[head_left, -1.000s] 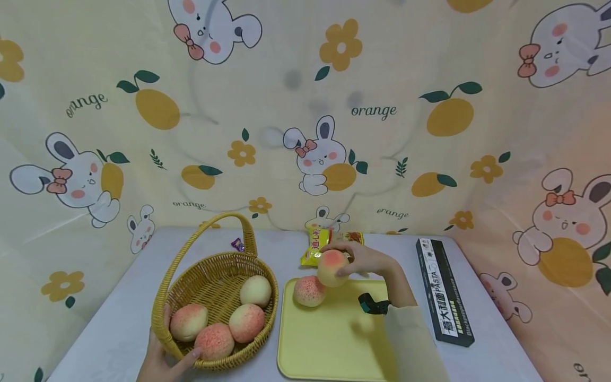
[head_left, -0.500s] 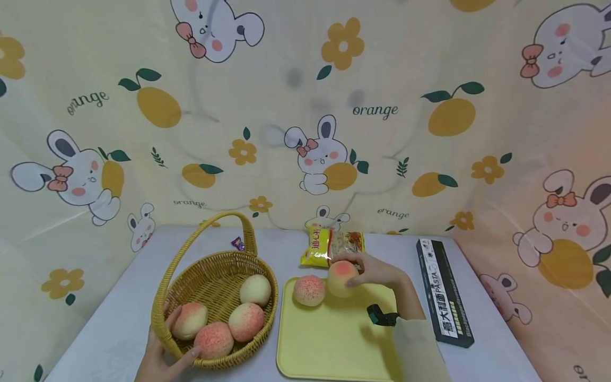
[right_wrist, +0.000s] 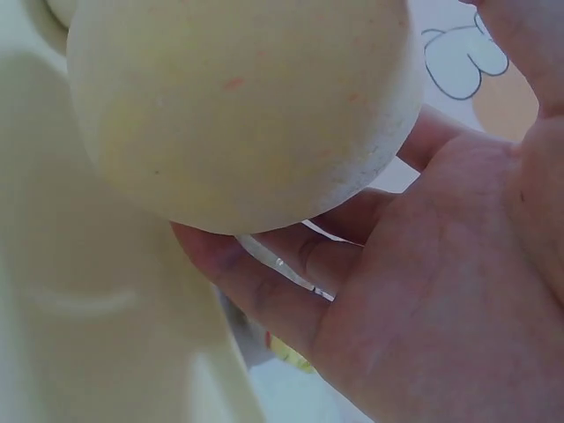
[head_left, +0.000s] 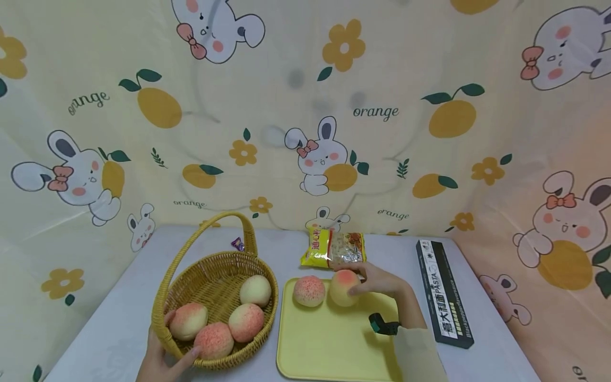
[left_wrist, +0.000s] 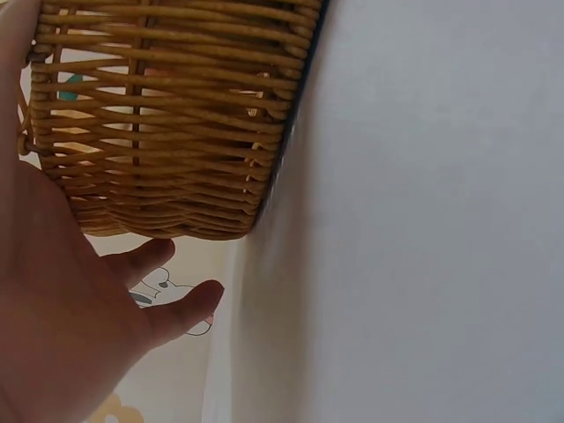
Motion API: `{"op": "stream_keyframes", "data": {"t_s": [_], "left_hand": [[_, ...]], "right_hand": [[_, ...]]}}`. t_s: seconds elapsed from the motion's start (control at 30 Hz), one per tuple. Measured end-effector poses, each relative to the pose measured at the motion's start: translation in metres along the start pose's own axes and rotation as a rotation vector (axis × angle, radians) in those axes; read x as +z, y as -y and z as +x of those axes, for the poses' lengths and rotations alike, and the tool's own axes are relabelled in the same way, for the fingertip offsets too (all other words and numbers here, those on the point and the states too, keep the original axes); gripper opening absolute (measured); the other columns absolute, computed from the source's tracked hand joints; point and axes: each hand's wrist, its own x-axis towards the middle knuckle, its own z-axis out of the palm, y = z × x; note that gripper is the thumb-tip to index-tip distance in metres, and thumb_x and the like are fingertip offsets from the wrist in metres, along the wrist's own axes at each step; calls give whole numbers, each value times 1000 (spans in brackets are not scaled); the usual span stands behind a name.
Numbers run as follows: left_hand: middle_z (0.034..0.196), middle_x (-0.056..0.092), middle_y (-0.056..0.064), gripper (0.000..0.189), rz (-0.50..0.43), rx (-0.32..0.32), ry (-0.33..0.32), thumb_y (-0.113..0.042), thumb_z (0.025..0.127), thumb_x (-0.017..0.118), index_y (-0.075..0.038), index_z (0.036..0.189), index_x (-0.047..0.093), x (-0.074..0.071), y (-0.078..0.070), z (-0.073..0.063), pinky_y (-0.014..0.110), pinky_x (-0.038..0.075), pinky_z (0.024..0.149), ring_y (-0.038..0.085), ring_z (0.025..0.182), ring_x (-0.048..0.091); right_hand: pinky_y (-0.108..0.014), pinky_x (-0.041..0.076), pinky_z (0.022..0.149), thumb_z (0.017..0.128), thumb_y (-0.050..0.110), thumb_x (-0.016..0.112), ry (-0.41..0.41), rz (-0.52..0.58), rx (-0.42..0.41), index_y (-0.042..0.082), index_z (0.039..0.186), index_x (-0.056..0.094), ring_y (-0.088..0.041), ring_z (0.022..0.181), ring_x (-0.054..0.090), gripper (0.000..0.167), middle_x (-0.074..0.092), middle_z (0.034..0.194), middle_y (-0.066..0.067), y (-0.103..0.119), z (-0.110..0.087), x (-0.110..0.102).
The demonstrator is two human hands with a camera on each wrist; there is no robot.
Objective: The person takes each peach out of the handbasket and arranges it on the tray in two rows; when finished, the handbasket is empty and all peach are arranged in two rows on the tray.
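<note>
My right hand (head_left: 379, 281) holds a yellow-and-pink peach (head_left: 343, 291) by its far and right sides, at the far part of a yellow tray (head_left: 329, 339). Up close in the right wrist view the peach (right_wrist: 238, 115) shows pale yellow, with fingers curving along it; whether it touches the tray I cannot tell. A speckled pink peach (head_left: 309, 291) sits just left of it on the tray. My left hand (head_left: 159, 358) grips the near-left rim of a wicker basket (head_left: 210, 281), thumb over the edge by a pink peach (head_left: 215, 341). Several peaches lie inside.
Behind the tray lies a yellow pasta bag (head_left: 334, 248). A long black pasta box (head_left: 444, 292) lies to the right. A small purple wrapped sweet (head_left: 237, 244) is behind the basket, whose tall handle (head_left: 191, 244) arches up. A printed cloth hangs behind the table.
My right hand has carried the peach right and down toward the tray, away from the speckled peach, uncovering the pasta bag. The left hand and basket have stayed nearly in place.
</note>
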Motion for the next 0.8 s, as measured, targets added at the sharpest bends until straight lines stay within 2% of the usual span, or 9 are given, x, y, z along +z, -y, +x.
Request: {"op": "stream_keyframes", "data": {"t_s": [0.07, 0.17, 0.27, 0.4, 0.57, 0.8], "left_hand": [[148, 16, 33, 96, 2, -56, 4, -43, 89, 74, 4, 150, 16, 0, -1, -2, 70, 34, 95, 53, 133, 29], [146, 19, 33, 93, 1, -121, 12, -45, 90, 73, 4, 144, 16, 0, -1, -5, 70, 33, 96, 54, 132, 29], [145, 19, 32, 90, 0, -136, 1, -46, 90, 73, 3, 141, 18, 0, 0, -7, 69, 35, 94, 54, 131, 30], [146, 15, 30, 90, -19, -116, -5, -45, 89, 74, -1, 141, 16, 1, 0, -10, 68, 36, 92, 51, 133, 28], [149, 10, 30, 98, -48, -80, 14, -41, 89, 75, -6, 149, 5, 0, 2, -11, 73, 29, 93, 51, 137, 20], [142, 18, 33, 83, 20, -27, -18, -39, 92, 72, 0, 141, 17, 4, 5, -8, 70, 35, 88, 51, 129, 29]], "right_hand": [[-35, 41, 102, 86, 19, 74, -8, -19, 1, -3, 144, 48, -23, 125, 50, 67, 48, 146, -21, -3, -2, 2], [-37, 40, 102, 86, 21, 75, -22, -49, 10, -2, 142, 50, -25, 126, 48, 65, 50, 145, -18, -8, -5, 5], [-38, 41, 101, 86, 20, 75, -28, -51, 20, -2, 142, 51, -29, 125, 49, 65, 51, 144, -17, -11, -6, 8], [-42, 41, 100, 86, 20, 75, -35, -36, 38, -2, 142, 50, -31, 122, 50, 66, 54, 141, -16, -14, -8, 10], [-49, 37, 102, 85, 21, 75, -39, -27, 48, 0, 143, 51, -32, 123, 48, 66, 52, 142, -17, -16, -9, 10], [-49, 38, 101, 84, 22, 77, -56, -33, 71, 6, 143, 52, -31, 121, 49, 66, 55, 138, -14, -14, -10, 9]]}}
